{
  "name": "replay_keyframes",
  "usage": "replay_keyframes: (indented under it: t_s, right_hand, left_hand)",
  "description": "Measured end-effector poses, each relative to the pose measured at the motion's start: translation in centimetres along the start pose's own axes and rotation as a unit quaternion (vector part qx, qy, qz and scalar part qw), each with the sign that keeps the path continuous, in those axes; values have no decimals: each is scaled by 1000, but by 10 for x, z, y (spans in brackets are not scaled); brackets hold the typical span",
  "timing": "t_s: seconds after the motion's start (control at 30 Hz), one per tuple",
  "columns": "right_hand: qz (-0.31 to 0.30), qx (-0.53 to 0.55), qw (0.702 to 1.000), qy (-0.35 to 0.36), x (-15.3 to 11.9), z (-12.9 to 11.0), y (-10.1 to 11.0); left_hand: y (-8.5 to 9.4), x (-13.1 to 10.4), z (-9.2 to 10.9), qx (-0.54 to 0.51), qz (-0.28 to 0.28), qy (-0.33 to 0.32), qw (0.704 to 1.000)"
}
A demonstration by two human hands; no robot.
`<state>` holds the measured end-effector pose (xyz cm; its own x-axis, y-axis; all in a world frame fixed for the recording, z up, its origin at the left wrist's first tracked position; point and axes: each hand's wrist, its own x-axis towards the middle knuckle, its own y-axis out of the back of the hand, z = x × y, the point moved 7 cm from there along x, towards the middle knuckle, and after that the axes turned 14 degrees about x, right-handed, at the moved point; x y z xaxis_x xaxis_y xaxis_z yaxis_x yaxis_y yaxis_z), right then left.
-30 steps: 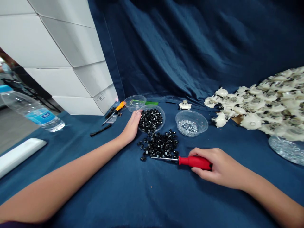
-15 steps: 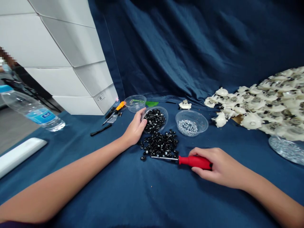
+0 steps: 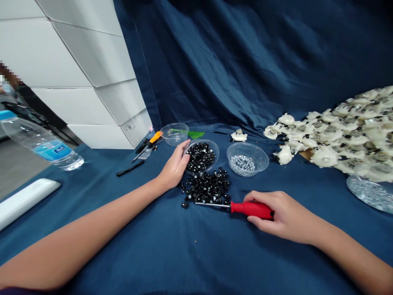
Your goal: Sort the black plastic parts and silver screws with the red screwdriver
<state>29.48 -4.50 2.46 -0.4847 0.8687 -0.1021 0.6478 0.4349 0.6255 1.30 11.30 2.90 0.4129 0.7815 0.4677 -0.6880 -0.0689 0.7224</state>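
Workshop, looks like a small-parts assembly station; can't tell if it's a factory floor or a back room. Evidence: red screwdriver in the right hand, its shaft beside a heap of loose black parts. Clear tub of the same at the left hand. Second tub of silver screw-like pieces just beyond the right hand. Big pile of near-identical off-white parts farther out, right of that hand: batch quantities, not household. Orange-handled tool past the left hand. Plain white cartons stacked farther left. Blue cloth covers the tabletop; blue curtain hangs beyond both hands. Grey floor far left.
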Motion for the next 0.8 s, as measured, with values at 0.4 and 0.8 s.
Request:
replay_keyframes:
  t_s: [0.4, 0.8]
  right_hand:
    - [-2, 3, 1000, 0, 1, 0, 1]
    - [-3, -1, 1000, 0, 0, -1, 0]
  left_hand:
    - [0, 4, -9, -6, 11, 11, 1000]
    - [-2, 7, -20, -24, 19, 59, 998]
